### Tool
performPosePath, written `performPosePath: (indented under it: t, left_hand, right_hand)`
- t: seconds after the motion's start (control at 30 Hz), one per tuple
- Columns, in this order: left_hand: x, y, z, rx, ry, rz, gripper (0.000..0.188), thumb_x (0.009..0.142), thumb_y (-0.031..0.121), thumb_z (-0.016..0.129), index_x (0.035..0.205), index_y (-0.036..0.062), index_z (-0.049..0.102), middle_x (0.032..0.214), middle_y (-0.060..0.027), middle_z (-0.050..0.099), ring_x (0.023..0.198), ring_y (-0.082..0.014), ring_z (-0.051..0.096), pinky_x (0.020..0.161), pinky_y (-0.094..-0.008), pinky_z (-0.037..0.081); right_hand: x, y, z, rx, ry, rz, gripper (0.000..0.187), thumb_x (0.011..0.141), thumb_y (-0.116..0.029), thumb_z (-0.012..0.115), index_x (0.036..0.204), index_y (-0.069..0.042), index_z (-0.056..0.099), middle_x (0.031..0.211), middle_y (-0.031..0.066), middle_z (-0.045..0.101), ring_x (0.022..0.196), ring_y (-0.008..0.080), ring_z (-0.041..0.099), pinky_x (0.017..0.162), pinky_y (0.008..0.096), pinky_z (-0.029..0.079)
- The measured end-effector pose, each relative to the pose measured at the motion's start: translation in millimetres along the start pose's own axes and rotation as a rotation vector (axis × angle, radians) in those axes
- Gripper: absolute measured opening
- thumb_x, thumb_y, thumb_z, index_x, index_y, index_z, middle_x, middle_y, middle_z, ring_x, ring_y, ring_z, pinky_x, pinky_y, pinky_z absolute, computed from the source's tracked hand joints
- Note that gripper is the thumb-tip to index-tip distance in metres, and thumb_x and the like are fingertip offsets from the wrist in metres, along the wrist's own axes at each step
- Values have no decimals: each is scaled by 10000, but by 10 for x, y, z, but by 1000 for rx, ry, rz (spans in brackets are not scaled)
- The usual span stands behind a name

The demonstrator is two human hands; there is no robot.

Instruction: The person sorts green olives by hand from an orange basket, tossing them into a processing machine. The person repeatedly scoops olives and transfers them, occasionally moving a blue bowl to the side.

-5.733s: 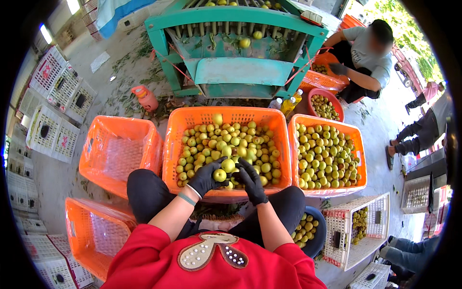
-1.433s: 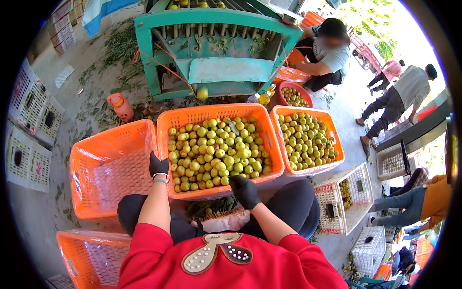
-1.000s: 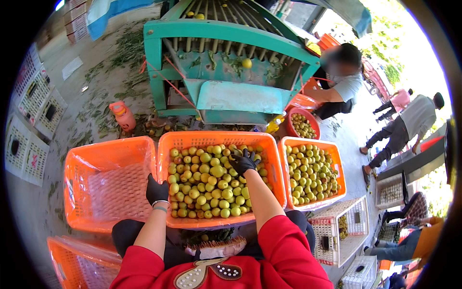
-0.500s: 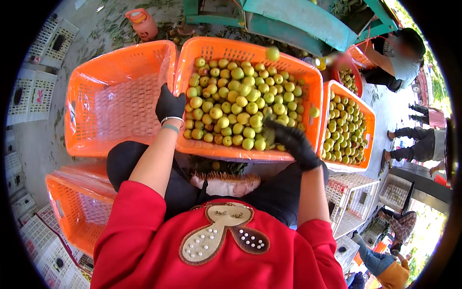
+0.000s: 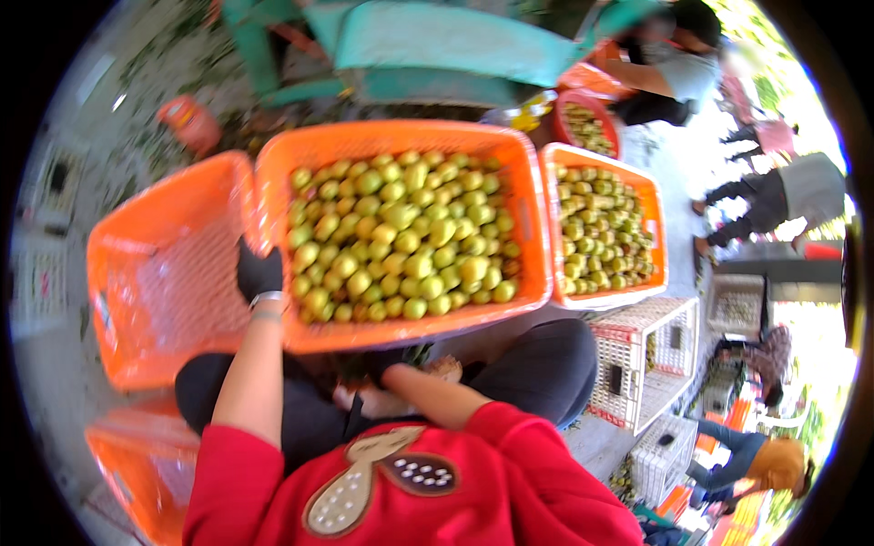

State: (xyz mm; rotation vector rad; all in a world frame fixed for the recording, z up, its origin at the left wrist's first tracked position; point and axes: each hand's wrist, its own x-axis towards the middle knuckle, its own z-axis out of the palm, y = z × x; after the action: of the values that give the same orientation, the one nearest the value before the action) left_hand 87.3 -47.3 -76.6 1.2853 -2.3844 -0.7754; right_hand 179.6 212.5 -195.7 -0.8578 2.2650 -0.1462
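An orange plastic crate (image 5: 401, 338) lined with clear film sits in front of me, filled with small round yellow-green fruits (image 5: 401, 237). Against its left side stands another orange crate (image 5: 114, 314), whose film-covered bottom shows. My left hand (image 5: 259, 273), in a black glove, is closed over the rims where these two crates meet. My right forearm reaches down between my knees, below the near side of the full crate. At its end my right hand (image 5: 371, 366), also in a black glove, is in shadow beside green leaves, and its fingers cannot be made out.
To the right stand another fruit-filled orange crate (image 5: 660, 264), a red tub (image 5: 610, 127) and a white crate (image 5: 628, 364). An orange crate (image 5: 123, 464) sits at lower left. Beyond are a teal machine (image 5: 437, 45) and an orange-pink gas cylinder (image 5: 191, 126). Several people are at the right.
My right hand has left the fruits and moved down and left, below the crate's near side. My left hand stays at the rims. The whole view has shifted, with the crates now further left.
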Motion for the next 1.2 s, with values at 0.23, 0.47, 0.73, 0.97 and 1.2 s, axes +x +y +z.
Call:
performPosePath:
  t: [0.23, 0.47, 0.73, 0.97, 1.2]
  left_hand:
    - [-86, 138, -135, 90, 7, -7, 609, 717, 302, 683, 1240, 82, 461, 1043, -219, 626, 941, -401, 601, 788, -469, 478]
    - [-83, 217, -153, 90, 8, 16, 553, 742, 287, 684, 1201, 72, 462, 1026, -192, 639, 920, -387, 613, 750, -454, 489]
    - [-42, 204, -171, 102, -43, -58, 602, 731, 297, 695, 1234, 77, 448, 1057, -186, 634, 942, -377, 612, 776, -450, 489]
    - [-76, 293, -180, 76, -83, -77, 624, 729, 297, 698, 1251, 76, 439, 1092, -184, 624, 966, -372, 607, 802, -446, 486]
    - [-35, 271, -309, 116, -35, -108, 577, 718, 290, 693, 1211, 96, 465, 1033, -183, 639, 921, -377, 616, 769, -453, 488]
  right_hand:
    - [112, -44, 213, -72, 3, 69, 319, 828, -227, 583, 1117, -100, 630, 1058, 137, 646, 952, 296, 615, 855, 374, 478]
    - [104, -47, 241, -52, -2, 36, 318, 848, -228, 569, 1138, -103, 607, 1058, 126, 644, 965, 282, 606, 868, 365, 467]
    - [-137, -4, -147, 61, 57, -119, 317, 872, -229, 553, 1163, -107, 581, 1057, 113, 641, 981, 265, 595, 882, 355, 455]
    - [-787, -80, -1418, 524, -144, -450, 316, 911, -233, 526, 1204, -116, 544, 1054, 82, 637, 986, 227, 584, 882, 347, 446]
    - [-847, -23, -2728, 1699, 145, -20, 472, 988, -345, 422, 1351, -44, 388, 1306, 58, 462, 1199, 161, 426, 1025, 311, 328]
